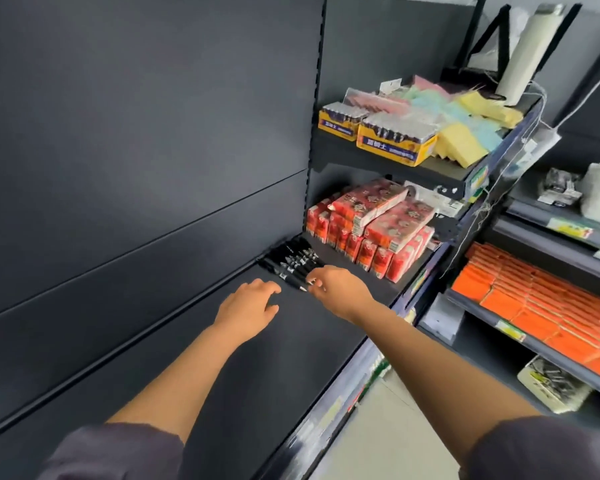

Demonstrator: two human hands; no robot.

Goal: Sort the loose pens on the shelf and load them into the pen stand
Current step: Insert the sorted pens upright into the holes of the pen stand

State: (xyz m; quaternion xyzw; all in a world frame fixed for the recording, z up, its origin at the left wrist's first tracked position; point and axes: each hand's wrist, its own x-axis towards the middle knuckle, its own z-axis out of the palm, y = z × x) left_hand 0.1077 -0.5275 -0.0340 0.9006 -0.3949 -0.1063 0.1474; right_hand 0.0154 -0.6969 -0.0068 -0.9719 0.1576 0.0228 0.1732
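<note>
Right hand (pixel 340 289) fingers pinch slim black pen (pixel 293 281); left hand (pixel 248 306) fingers relaxed, empty.

Person seen as two bare forearms, each coming out of a loose, dark grey-purple fabric sleeve, left sleeve (pixel 118 452) at near left, right sleeve (pixel 548 448) at near right, plain soft cuffs ending about the elbow, left hand (pixel 248 308) and right hand (pixel 340 289) ungloved at the far ends.

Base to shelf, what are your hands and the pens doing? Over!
Left hand relaxed, over shelf. Right hand pinching nearest of black pens. No pen stand in view; red packs beside, not blocking.
</note>
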